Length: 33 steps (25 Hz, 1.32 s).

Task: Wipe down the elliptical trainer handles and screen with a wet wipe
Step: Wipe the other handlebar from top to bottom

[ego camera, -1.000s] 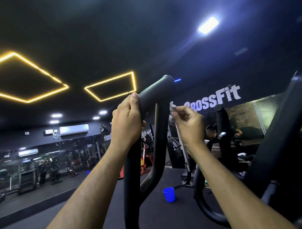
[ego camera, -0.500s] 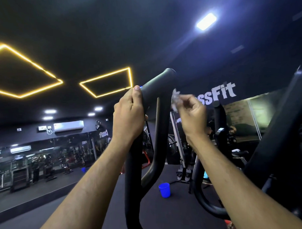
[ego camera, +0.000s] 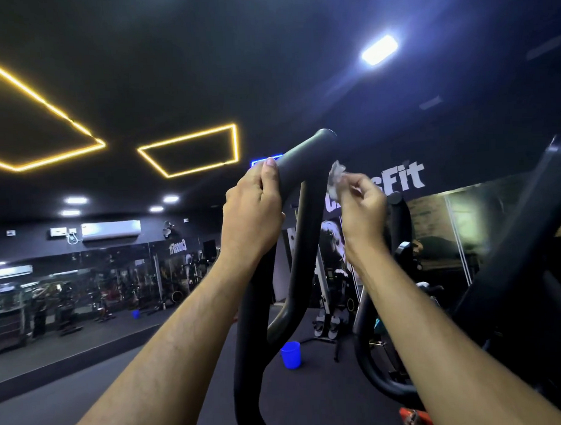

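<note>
The elliptical's black left handle [ego camera: 306, 159] rises in the middle of the view, its grip end pointing up and right. My left hand [ego camera: 252, 213] grips this handle just below the grip end. My right hand [ego camera: 363, 206] pinches a small crumpled white wet wipe [ego camera: 335, 178] right beside the handle's right side; whether the wipe touches the bar I cannot tell. A second black handle [ego camera: 397, 227] stands behind my right hand. The machine's right upright [ego camera: 527, 222] fills the right edge. The screen is out of view.
A blue cup [ego camera: 290, 355] stands on the dark floor beyond the handle. Gym machines line the mirrored wall [ego camera: 85, 292] at the left. An orange part [ego camera: 413, 419] shows at the bottom right. A wall mural [ego camera: 448, 235] lies behind.
My right hand with the wipe has stayed beside the handle's right side, shifting slightly. My left hand keeps its grip. The view has tilted a little.
</note>
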Each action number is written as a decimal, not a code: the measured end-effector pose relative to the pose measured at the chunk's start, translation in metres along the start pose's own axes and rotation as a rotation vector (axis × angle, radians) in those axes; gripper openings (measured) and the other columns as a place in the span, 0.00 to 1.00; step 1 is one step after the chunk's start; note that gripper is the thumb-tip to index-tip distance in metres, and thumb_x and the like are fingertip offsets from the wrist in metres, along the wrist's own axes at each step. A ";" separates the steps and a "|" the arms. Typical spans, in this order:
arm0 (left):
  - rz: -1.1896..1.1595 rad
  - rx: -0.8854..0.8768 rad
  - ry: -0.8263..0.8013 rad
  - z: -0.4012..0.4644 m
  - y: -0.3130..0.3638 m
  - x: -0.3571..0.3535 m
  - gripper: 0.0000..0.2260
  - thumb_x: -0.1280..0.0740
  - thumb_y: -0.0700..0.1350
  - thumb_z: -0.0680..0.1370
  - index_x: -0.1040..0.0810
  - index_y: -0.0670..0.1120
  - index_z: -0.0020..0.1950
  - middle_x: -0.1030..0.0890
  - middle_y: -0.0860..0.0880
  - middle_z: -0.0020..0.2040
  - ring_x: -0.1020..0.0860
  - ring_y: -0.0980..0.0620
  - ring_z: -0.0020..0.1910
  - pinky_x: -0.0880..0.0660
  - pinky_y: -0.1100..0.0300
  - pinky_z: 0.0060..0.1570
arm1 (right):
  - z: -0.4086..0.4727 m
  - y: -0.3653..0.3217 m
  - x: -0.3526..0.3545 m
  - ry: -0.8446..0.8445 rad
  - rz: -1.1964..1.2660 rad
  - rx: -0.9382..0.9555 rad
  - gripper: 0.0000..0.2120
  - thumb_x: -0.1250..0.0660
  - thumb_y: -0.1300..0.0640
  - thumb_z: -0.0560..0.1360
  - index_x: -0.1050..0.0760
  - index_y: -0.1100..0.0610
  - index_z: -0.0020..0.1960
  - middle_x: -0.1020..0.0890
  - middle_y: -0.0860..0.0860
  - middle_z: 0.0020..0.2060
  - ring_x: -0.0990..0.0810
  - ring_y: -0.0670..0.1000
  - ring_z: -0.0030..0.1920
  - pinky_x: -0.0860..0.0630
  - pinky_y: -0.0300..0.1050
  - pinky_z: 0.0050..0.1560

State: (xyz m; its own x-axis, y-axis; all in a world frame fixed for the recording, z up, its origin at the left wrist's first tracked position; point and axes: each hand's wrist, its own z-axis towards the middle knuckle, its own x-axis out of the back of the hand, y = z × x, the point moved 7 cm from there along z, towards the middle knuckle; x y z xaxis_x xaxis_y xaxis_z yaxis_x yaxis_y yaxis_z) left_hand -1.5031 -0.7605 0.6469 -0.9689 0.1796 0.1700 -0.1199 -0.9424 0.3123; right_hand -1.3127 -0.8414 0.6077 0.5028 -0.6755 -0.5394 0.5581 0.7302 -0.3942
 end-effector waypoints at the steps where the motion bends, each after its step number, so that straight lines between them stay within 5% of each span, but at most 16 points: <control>1: -0.002 0.005 -0.003 0.000 -0.001 0.000 0.18 0.53 0.63 0.83 0.28 0.63 0.42 0.20 0.50 0.40 0.17 0.36 0.46 0.21 0.39 0.51 | 0.005 -0.003 -0.007 0.042 0.106 -0.048 0.06 0.28 0.56 0.79 0.20 0.52 0.43 0.17 0.45 0.36 0.20 0.44 0.39 0.22 0.47 0.48; 4: -0.014 0.008 -0.012 0.002 -0.004 -0.001 0.18 0.52 0.61 0.84 0.29 0.58 0.41 0.19 0.47 0.43 0.17 0.36 0.47 0.21 0.39 0.53 | -0.001 0.004 -0.023 0.070 0.266 -0.149 0.06 0.28 0.51 0.78 0.19 0.50 0.43 0.16 0.48 0.39 0.21 0.49 0.43 0.23 0.54 0.50; 8: -0.046 -0.006 -0.028 0.004 -0.006 -0.002 0.16 0.51 0.60 0.85 0.27 0.57 0.48 0.16 0.44 0.49 0.17 0.37 0.48 0.22 0.40 0.55 | -0.017 0.012 -0.011 -0.092 0.137 -0.179 0.05 0.33 0.57 0.82 0.20 0.53 0.47 0.18 0.49 0.37 0.21 0.46 0.39 0.23 0.42 0.43; 11: -0.053 -0.001 -0.069 0.004 -0.010 -0.004 0.15 0.50 0.59 0.86 0.27 0.56 0.51 0.17 0.47 0.49 0.17 0.39 0.49 0.23 0.43 0.55 | -0.003 -0.002 -0.013 0.008 0.241 -0.214 0.05 0.35 0.61 0.83 0.21 0.55 0.51 0.15 0.48 0.37 0.17 0.45 0.38 0.20 0.39 0.40; 14: -0.082 -0.015 -0.094 0.001 -0.012 -0.004 0.16 0.49 0.59 0.87 0.24 0.56 0.57 0.18 0.51 0.49 0.16 0.41 0.48 0.24 0.44 0.57 | 0.000 -0.012 -0.031 0.050 0.350 -0.212 0.07 0.36 0.59 0.83 0.20 0.52 0.51 0.16 0.47 0.39 0.17 0.49 0.42 0.20 0.47 0.48; 16: -0.105 -0.022 -0.098 0.000 -0.012 -0.003 0.16 0.49 0.58 0.87 0.23 0.55 0.61 0.18 0.52 0.49 0.16 0.42 0.49 0.24 0.45 0.57 | -0.011 -0.004 -0.036 0.012 0.298 -0.228 0.09 0.37 0.57 0.84 0.19 0.52 0.48 0.17 0.46 0.36 0.19 0.51 0.42 0.21 0.51 0.49; 20: -0.107 -0.024 -0.138 -0.001 -0.010 -0.004 0.16 0.48 0.57 0.88 0.24 0.54 0.64 0.19 0.53 0.50 0.18 0.43 0.53 0.27 0.48 0.58 | -0.029 0.010 -0.019 -0.078 0.140 -0.300 0.14 0.43 0.64 0.85 0.21 0.55 0.48 0.16 0.48 0.36 0.19 0.48 0.40 0.21 0.42 0.41; 22: -0.137 -0.025 -0.166 -0.002 -0.011 -0.002 0.16 0.48 0.57 0.88 0.24 0.54 0.66 0.20 0.54 0.51 0.19 0.44 0.55 0.27 0.47 0.60 | -0.032 0.008 -0.015 -0.147 0.053 -0.330 0.12 0.43 0.64 0.85 0.21 0.58 0.52 0.15 0.53 0.43 0.17 0.52 0.46 0.18 0.47 0.50; 24: -0.168 -0.041 -0.182 -0.004 -0.012 -0.001 0.18 0.48 0.58 0.87 0.25 0.54 0.69 0.18 0.53 0.56 0.19 0.45 0.57 0.26 0.46 0.63 | -0.021 0.000 -0.014 -0.075 0.009 -0.286 0.10 0.41 0.63 0.84 0.20 0.58 0.53 0.15 0.55 0.46 0.18 0.55 0.50 0.20 0.55 0.59; 28: -0.206 -0.067 -0.213 -0.003 -0.012 -0.003 0.24 0.51 0.64 0.83 0.27 0.56 0.71 0.17 0.52 0.62 0.17 0.44 0.57 0.26 0.42 0.65 | -0.013 -0.021 -0.035 0.080 0.019 -0.192 0.16 0.36 0.48 0.82 0.17 0.51 0.40 0.18 0.50 0.36 0.23 0.55 0.43 0.24 0.58 0.48; 33: -0.257 -0.120 -0.222 -0.002 -0.015 -0.006 0.25 0.49 0.64 0.83 0.28 0.55 0.74 0.18 0.51 0.65 0.18 0.46 0.62 0.26 0.43 0.66 | -0.041 0.023 -0.009 -0.006 -0.257 -0.150 0.11 0.38 0.47 0.79 0.17 0.48 0.49 0.13 0.51 0.48 0.16 0.53 0.52 0.23 0.64 0.63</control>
State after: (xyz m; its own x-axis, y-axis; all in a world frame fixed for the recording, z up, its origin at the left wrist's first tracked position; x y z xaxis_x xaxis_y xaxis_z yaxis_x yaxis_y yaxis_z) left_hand -1.4955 -0.7478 0.6393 -0.8349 0.4594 0.3030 -0.3908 -0.8826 0.2613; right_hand -1.3317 -0.8144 0.5735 0.3617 -0.8404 -0.4036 0.5639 0.5419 -0.6232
